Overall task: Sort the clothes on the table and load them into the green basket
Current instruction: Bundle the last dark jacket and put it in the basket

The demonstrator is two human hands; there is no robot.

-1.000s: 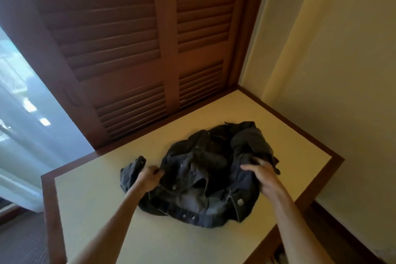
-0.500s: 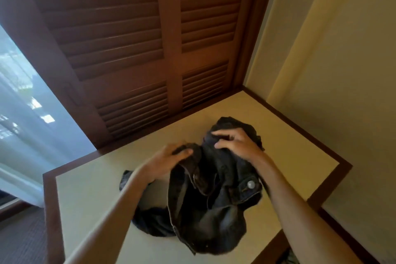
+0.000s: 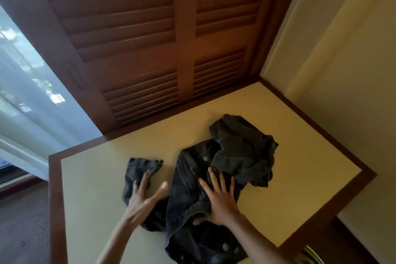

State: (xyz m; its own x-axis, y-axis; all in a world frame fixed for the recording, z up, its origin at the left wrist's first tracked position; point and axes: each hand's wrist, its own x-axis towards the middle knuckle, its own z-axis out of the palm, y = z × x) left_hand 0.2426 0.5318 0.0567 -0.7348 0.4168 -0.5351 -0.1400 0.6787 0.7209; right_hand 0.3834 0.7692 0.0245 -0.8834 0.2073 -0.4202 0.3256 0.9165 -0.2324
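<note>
Dark denim, rumpled and stiff at its seams, the jacket (image 3: 225, 169) lies crumpled on a cream table (image 3: 90, 178) with a brown wooden border. Bare tabletop lies open to its left and far side. The right hand (image 3: 218, 199) presses flat on the body, fingers spread; the left hand (image 3: 143, 195), fingers splayed, rests on the sleeve.

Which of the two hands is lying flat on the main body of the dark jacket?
The right hand, fingers spread on the dark denim jacket below its button. The left hand is over the sleeve instead.
</note>
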